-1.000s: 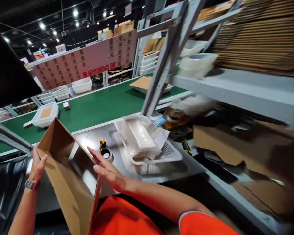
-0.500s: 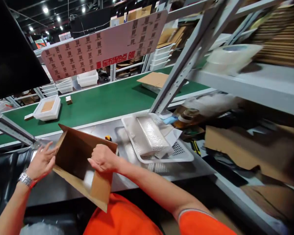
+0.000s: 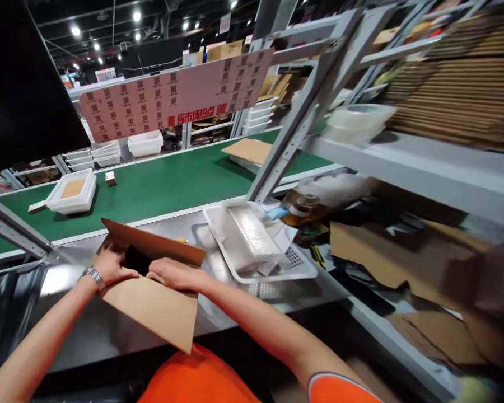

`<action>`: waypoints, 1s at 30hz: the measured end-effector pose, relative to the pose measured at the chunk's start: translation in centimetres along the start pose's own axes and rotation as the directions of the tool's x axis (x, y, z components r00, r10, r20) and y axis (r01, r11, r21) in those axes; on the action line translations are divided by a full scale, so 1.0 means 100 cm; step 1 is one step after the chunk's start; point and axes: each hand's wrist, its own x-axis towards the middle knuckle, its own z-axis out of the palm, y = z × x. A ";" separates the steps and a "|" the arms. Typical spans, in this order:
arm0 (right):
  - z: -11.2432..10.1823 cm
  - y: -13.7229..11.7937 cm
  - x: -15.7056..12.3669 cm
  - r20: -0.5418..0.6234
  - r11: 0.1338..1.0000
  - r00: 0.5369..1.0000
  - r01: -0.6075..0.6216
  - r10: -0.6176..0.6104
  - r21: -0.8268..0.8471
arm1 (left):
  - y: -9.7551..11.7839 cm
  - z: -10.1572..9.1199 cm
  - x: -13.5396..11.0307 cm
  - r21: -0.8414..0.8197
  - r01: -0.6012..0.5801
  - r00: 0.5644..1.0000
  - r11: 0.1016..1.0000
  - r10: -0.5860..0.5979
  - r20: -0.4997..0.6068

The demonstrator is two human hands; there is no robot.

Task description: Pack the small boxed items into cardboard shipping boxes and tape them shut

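Observation:
A brown cardboard box [image 3: 151, 305] lies on the steel worktable [image 3: 88, 330] in front of me, its flaps folded partway. My left hand [image 3: 109, 263] presses on the left side of the box with curled fingers. My right hand [image 3: 170, 272] rests on the box's top edge, fingers bent over the near flap. A far flap [image 3: 151, 242] stands up behind both hands.
A white tray [image 3: 273, 274] holding a bubble-wrapped parcel [image 3: 252, 238] and papers sits right of the box. Tape rolls [image 3: 304, 204] lie under the shelf. A green conveyor [image 3: 159, 184] carries white bins [image 3: 69, 193]. Flat cardboard [image 3: 445, 95] is stacked on grey shelving at right.
The box has been lowered from upright to flat on the table. Both hands moved inward onto it, folding its flaps down.

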 end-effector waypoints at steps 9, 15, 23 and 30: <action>-0.080 -0.048 -0.041 -0.312 0.875 0.919 0.067 -0.241 -0.479 | -0.006 0.038 -0.010 -0.016 0.009 0.950 1.000 -0.014 -0.312; -0.051 -0.019 -0.062 -0.056 0.903 0.997 0.019 -0.048 -0.429 | 0.002 0.056 -0.035 -0.018 -0.006 0.861 1.000 -0.004 -0.509; -0.017 0.009 -0.095 0.084 0.884 0.995 0.091 -0.059 -0.459 | 0.015 0.057 -0.076 -0.025 -0.247 0.959 0.969 0.241 -0.149; -0.050 0.011 -0.092 0.076 0.975 0.996 0.061 -0.046 -0.213 | 0.018 0.040 -0.086 -0.026 -0.330 0.944 0.944 0.330 0.019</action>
